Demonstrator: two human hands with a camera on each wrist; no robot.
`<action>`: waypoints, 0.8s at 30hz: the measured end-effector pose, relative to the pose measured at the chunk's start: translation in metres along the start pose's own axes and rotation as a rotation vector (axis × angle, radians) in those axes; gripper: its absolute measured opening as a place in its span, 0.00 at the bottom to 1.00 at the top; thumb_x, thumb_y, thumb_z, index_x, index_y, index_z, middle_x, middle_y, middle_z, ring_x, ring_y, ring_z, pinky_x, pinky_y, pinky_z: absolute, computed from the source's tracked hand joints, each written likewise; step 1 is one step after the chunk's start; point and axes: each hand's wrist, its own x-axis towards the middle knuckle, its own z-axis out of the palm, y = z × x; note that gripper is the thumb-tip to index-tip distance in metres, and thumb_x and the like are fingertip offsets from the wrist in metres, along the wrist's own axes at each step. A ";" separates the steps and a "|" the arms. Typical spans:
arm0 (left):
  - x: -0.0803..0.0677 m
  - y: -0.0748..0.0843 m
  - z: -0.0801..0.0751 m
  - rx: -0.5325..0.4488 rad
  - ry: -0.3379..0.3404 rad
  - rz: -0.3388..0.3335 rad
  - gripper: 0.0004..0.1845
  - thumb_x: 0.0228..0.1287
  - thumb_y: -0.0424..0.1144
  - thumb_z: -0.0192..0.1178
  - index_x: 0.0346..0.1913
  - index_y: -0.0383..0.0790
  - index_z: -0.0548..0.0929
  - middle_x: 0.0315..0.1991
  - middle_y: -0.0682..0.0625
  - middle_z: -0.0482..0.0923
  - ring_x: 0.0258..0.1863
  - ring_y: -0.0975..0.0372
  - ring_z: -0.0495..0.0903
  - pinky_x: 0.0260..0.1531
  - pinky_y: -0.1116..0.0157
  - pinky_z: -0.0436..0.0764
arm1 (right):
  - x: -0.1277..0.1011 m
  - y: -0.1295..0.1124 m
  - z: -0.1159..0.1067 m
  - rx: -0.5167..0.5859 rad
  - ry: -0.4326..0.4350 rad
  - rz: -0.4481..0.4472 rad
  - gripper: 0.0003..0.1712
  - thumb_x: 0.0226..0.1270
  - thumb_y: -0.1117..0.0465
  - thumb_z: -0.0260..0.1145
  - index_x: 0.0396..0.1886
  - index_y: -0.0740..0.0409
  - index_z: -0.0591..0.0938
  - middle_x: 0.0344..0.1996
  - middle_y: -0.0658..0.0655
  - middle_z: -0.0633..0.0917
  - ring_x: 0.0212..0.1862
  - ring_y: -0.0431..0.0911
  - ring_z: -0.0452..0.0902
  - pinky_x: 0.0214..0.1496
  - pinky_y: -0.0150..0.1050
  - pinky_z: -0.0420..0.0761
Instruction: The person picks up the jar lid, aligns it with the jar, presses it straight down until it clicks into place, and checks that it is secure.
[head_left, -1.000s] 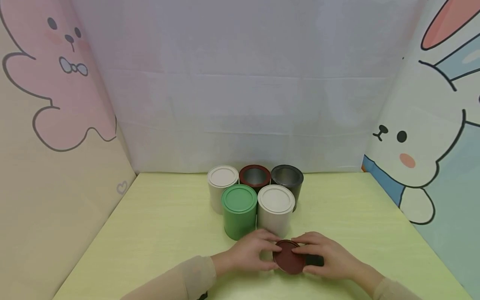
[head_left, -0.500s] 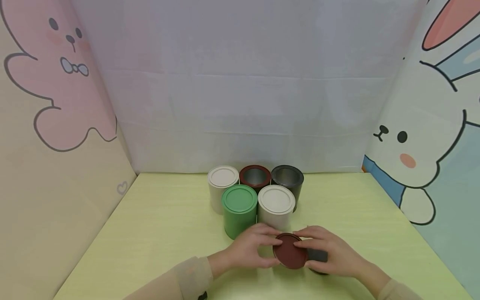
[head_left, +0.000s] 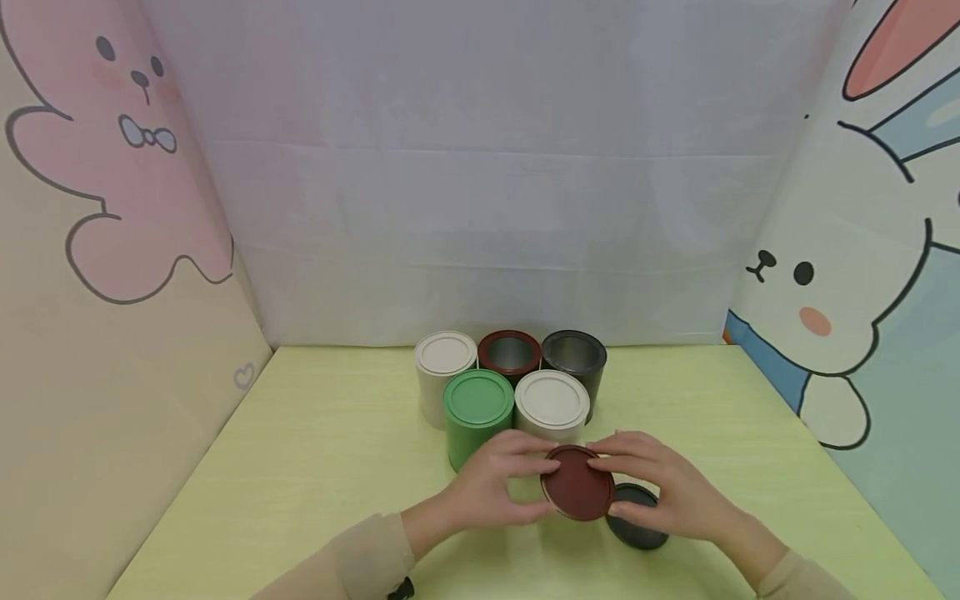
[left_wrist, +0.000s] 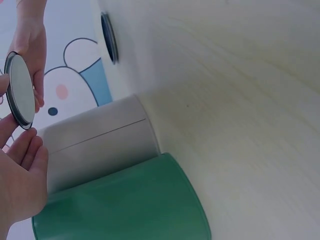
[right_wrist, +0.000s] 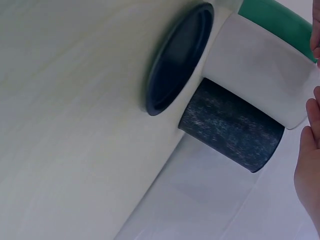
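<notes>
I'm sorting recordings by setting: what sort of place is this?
Probably a staged tabletop booth, since a yellow-green table is enclosed by a plain pale backdrop and side panels printed with cartoon animals.

Cans point(head_left: 480, 408) stand in two rows behind the held lid point(head_left: 577, 485), another lid point(head_left: 639, 536) to its right.

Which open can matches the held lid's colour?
The dark red-rimmed can, middle of the back row, matches the held dark red lid; the other open can is dark grey.
</notes>
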 end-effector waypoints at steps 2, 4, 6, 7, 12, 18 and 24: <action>0.002 0.002 -0.004 0.002 0.010 -0.004 0.24 0.47 0.42 0.78 0.49 0.38 0.88 0.54 0.46 0.82 0.53 0.59 0.79 0.57 0.69 0.73 | 0.004 -0.001 -0.002 0.004 0.010 -0.001 0.27 0.62 0.50 0.74 0.55 0.61 0.83 0.55 0.63 0.81 0.57 0.54 0.74 0.67 0.32 0.64; 0.003 0.003 -0.007 -0.001 0.019 -0.010 0.23 0.47 0.41 0.78 0.49 0.38 0.88 0.54 0.46 0.82 0.53 0.59 0.79 0.57 0.68 0.74 | 0.009 -0.003 -0.003 0.009 0.019 0.000 0.27 0.63 0.51 0.73 0.55 0.62 0.83 0.55 0.63 0.81 0.57 0.54 0.75 0.67 0.32 0.64; 0.005 0.003 -0.010 -0.008 0.028 -0.012 0.24 0.47 0.41 0.78 0.49 0.37 0.88 0.54 0.46 0.82 0.53 0.58 0.79 0.57 0.67 0.74 | 0.013 -0.005 -0.005 0.016 0.028 0.004 0.27 0.63 0.51 0.73 0.55 0.63 0.83 0.54 0.64 0.82 0.57 0.54 0.75 0.67 0.32 0.64; 0.006 0.003 -0.011 -0.015 0.035 -0.011 0.24 0.46 0.40 0.78 0.49 0.37 0.88 0.54 0.46 0.82 0.53 0.58 0.79 0.57 0.67 0.74 | 0.015 -0.006 -0.006 0.019 0.033 0.007 0.27 0.63 0.51 0.73 0.55 0.64 0.83 0.54 0.64 0.82 0.57 0.54 0.75 0.67 0.32 0.64; 0.010 0.004 -0.018 -0.030 0.064 -0.004 0.24 0.45 0.39 0.79 0.48 0.36 0.88 0.53 0.45 0.82 0.53 0.57 0.80 0.56 0.64 0.76 | 0.022 -0.007 -0.007 0.025 0.056 0.001 0.28 0.64 0.50 0.72 0.55 0.66 0.82 0.54 0.64 0.82 0.56 0.54 0.75 0.65 0.32 0.66; 0.016 0.006 -0.029 -0.025 0.090 -0.008 0.25 0.44 0.38 0.80 0.48 0.35 0.88 0.52 0.44 0.83 0.52 0.56 0.80 0.54 0.65 0.77 | 0.029 -0.006 -0.005 0.009 0.069 0.012 0.28 0.67 0.48 0.69 0.57 0.65 0.82 0.56 0.63 0.82 0.59 0.53 0.74 0.67 0.34 0.64; 0.019 0.005 -0.039 -0.009 0.095 -0.039 0.25 0.44 0.38 0.80 0.49 0.34 0.88 0.53 0.44 0.82 0.53 0.56 0.79 0.54 0.63 0.77 | 0.038 -0.004 -0.004 -0.015 0.094 0.027 0.30 0.68 0.46 0.67 0.58 0.65 0.81 0.57 0.61 0.81 0.61 0.50 0.73 0.69 0.36 0.63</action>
